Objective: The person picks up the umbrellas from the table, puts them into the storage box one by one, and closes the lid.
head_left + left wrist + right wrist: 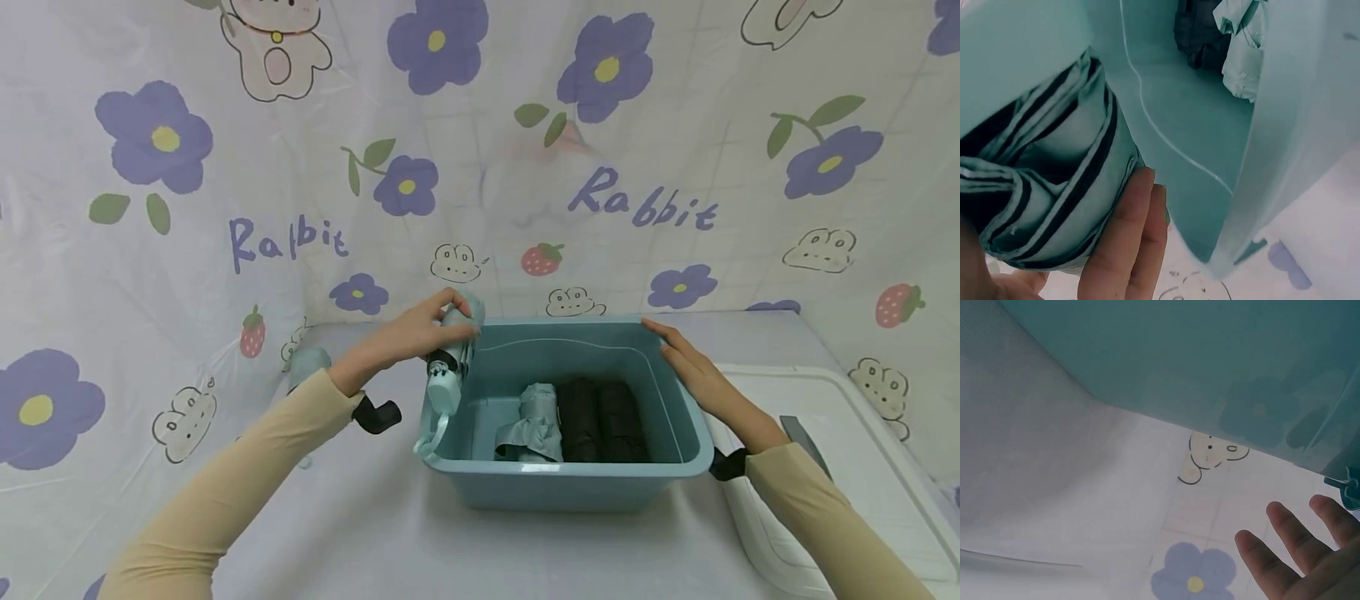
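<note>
In the head view, my left hand (420, 329) grips a folded pale teal umbrella (444, 387) over the left rim of a blue-green plastic bin (555, 492). The umbrella's handle and wrist strap hang downward; its black-edged fabric folds fill much of the left wrist view. My right hand (697, 375) rests along the bin's right rim, fingers extended; the right wrist view shows those fingers (1300, 540) straight beside the outer wall. Inside the bin lie a loosely wrapped pale teal bundle (538, 417) and two black rolled bundles (600, 421), side by side.
A white lid (862, 483) lies right of the bin, partly under my right forearm, with a dark grey strip (804, 442) on it. Another pale teal object (307, 362) is mostly hidden behind my left forearm. A printed sheet (480, 225) hangs behind the bin.
</note>
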Available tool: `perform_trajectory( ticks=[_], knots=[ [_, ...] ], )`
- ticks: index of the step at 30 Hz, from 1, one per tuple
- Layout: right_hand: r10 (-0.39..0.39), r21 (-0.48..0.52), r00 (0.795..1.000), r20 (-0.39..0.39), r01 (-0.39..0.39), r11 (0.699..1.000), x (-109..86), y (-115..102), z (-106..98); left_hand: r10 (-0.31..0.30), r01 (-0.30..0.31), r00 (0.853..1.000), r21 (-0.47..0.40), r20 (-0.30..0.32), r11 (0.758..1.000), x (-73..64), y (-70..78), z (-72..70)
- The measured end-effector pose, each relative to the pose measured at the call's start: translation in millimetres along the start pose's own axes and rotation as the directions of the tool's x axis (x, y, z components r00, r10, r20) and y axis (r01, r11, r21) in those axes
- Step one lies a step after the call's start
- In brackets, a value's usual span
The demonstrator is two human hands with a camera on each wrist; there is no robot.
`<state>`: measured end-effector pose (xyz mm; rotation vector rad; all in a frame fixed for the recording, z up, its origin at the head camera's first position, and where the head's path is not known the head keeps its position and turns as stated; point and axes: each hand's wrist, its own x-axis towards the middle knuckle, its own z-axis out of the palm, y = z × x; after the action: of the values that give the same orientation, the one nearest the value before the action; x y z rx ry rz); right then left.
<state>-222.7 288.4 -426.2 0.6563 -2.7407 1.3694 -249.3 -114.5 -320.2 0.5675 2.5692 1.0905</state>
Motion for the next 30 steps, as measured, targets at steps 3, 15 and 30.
perform_trajectory(
  ticks=[3,15,30],
  knots=[
    [0.004,-0.006,1.000,0.001,-0.004,1.000,-0.5,-1,0,0.033,-0.033,0.999,0.030,0.017,0.999,2.4,3.5,5.3],
    [0.021,0.002,1.000,0.003,-0.021,1.000,-1.2,1,1,0.102,-0.113,0.991,0.142,0.085,0.983,16.4,15.8,25.0],
    [0.015,-0.004,1.000,0.005,-0.015,1.000,-0.3,0,0,0.040,-0.098,0.981,0.311,0.189,0.945,23.6,21.4,52.6]
  ],
)
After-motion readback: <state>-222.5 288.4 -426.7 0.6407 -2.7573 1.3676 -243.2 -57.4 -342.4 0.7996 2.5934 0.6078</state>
